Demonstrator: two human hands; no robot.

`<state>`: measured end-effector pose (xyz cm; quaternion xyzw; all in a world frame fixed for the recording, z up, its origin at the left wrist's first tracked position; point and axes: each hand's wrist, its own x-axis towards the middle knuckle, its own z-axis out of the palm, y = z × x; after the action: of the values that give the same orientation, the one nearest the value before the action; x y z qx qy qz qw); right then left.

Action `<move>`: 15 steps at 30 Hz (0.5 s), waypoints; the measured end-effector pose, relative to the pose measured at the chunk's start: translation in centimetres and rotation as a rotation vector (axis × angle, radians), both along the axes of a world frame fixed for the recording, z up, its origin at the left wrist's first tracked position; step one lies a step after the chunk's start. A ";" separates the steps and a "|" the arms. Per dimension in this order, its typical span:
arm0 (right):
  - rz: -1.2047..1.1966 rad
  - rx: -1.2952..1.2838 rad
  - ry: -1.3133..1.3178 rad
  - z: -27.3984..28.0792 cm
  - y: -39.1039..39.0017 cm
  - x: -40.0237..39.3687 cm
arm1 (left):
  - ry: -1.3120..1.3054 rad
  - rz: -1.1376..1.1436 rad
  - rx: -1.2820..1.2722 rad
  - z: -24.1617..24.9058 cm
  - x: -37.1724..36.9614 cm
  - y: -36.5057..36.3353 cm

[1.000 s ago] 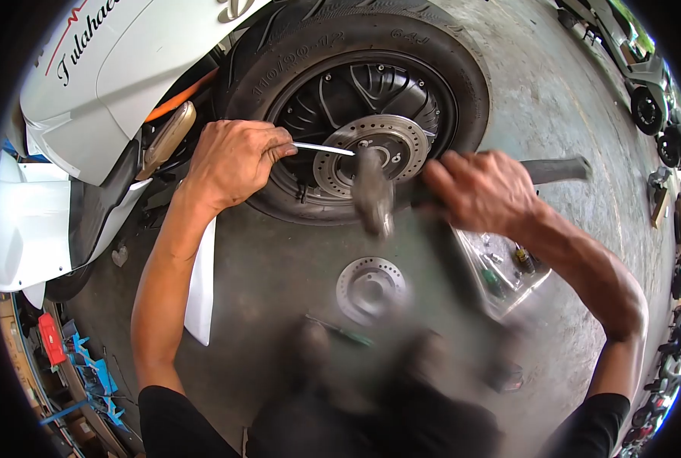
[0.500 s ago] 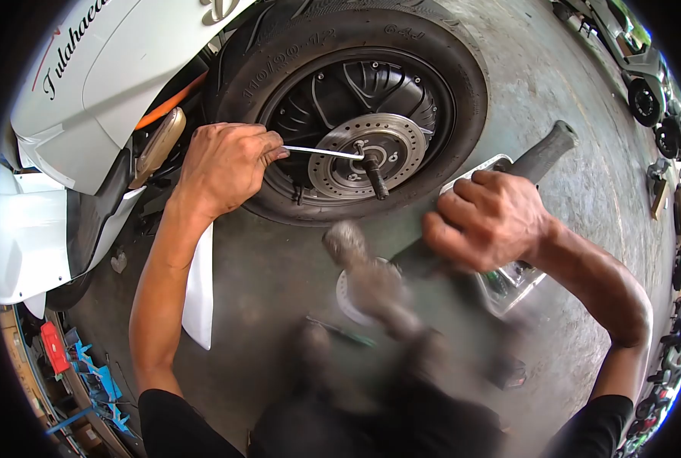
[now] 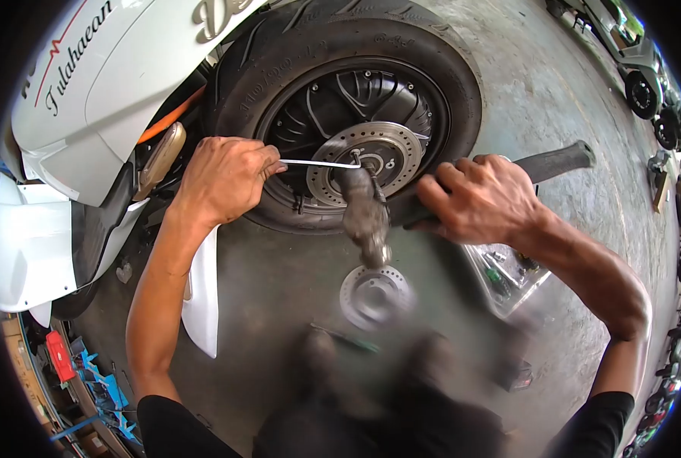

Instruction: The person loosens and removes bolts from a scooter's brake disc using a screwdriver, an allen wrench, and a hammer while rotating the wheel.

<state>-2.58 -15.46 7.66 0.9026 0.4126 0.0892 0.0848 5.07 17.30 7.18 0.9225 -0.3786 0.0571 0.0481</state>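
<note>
My left hand (image 3: pixel 230 175) is closed around one end of a silver Allen key (image 3: pixel 317 163). The bent tip of the key sits at a bolt near the hub of the brake disc (image 3: pixel 326 164). My right hand (image 3: pixel 481 200) grips the dark handle of a hammer (image 3: pixel 367 221), whose blurred metal head is in front of the hub, near the bent end of the key. Whether the hammer touches anything cannot be made out. The disc is mounted on a black wheel with a thick tyre (image 3: pixel 462 84). The hammer head hides part of the axle.
A loose brake disc (image 3: pixel 355 294) lies on the floor below, beside a thin tool with a green end (image 3: pixel 348 338). To the right is a clear tray (image 3: pixel 500 309) with small parts. White scooter bodywork (image 3: pixel 119 91) stands at the left, with a white panel (image 3: pixel 201 305) below it.
The hammer head has swung up from above the floor to the hub. My right hand has risen slightly with it. My left hand still holds the Allen key at the bolt.
</note>
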 end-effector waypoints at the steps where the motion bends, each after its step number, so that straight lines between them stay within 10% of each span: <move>1: 0.177 0.106 -0.047 -0.3 -0.4 -0.2 | 0.013 -0.013 0.002 -0.2 0.1 -0.2; 4: 0.458 0.239 0.014 -0.6 -1.5 1.4 | -0.026 0.003 0.001 -0.3 0.4 0.1; 7: -0.095 -0.067 0.036 -1.2 -1.1 0.7 | -0.023 0.033 0.037 -0.1 0.1 0.1; 12: 0.281 0.145 -0.094 -1.6 -3.2 -0.7 | -0.012 0.009 0.056 0.1 0.0 -0.4; 15: -0.029 0.043 -0.062 -2.3 -2.0 -0.5 | 0.036 0.015 0.110 0.7 0.0 -1.5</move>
<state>-3.06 -17.41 5.31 0.9070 0.3944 0.1247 0.0796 5.08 15.84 7.86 0.9274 -0.3735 0.0199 0.0039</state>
